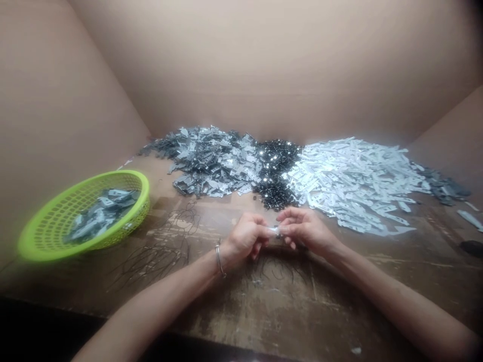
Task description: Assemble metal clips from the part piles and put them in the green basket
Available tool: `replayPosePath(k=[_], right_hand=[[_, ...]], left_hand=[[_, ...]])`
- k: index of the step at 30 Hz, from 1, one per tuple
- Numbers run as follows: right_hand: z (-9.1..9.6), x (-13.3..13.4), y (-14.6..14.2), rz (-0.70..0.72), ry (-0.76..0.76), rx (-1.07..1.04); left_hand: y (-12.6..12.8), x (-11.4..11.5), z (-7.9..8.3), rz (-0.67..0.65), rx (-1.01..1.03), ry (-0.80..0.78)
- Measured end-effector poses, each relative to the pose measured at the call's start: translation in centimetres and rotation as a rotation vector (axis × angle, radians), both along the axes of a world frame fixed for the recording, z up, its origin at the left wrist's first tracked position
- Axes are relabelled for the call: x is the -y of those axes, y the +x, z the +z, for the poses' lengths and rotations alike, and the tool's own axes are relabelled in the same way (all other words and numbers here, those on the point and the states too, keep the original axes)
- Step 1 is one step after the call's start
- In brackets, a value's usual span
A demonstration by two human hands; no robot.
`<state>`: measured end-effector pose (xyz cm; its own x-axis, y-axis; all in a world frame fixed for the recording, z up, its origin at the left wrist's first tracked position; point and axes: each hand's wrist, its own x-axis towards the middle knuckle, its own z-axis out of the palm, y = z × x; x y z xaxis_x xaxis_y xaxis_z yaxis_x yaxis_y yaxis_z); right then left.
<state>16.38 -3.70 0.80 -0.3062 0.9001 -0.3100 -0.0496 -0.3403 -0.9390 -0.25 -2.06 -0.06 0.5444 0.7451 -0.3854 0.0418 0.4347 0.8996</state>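
My left hand (249, 235) pinches a small silvery metal piece (273, 230) between thumb and forefinger. At its other end, the fingertips of my right hand (304, 229) close on the same piece, where a tiny dark part shows. Both hands meet just above the table, in front of a heap of small black parts (278, 171). Left of that heap lies a pile of grey metal pieces (215, 161). Flat, pale metal strips (358, 181) spread out to the right, behind my right hand. The fingers partly cover the held piece.
A yellow-green plastic basket (37, 239) with metal pieces inside stands on the left. Thin dark wires or threads (158, 256) lie on the worn brown table (234, 311). Tall cardboard-coloured walls (264, 55) enclose the back and sides. A round dark object (472, 247) sits at far right.
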Motion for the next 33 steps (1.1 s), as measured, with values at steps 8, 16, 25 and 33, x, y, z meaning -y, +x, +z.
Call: replayPosePath(k=[8, 16, 25, 33], right_hand=[[0.7, -0.2, 1.5, 0.104, 0.28, 0.535], [0.1, -0.3, 2.9, 0.394, 0.657, 1.212], [0.5, -0.9, 2.0, 0.456, 0.484, 1.232], [0.0, -0.8, 2.1, 0.472, 0.401, 1.182]], left_hand=[[-0.7, -0.6, -0.8, 0.036, 0.08, -0.132], [-1.8, -0.5, 0.4, 0.095, -0.082, 0.15], [-2.0, 0.5, 1.6, 0.166, -0.099, 0.354], [-3.6, -1.5, 1.4, 0.37, 0.396, -0.224]])
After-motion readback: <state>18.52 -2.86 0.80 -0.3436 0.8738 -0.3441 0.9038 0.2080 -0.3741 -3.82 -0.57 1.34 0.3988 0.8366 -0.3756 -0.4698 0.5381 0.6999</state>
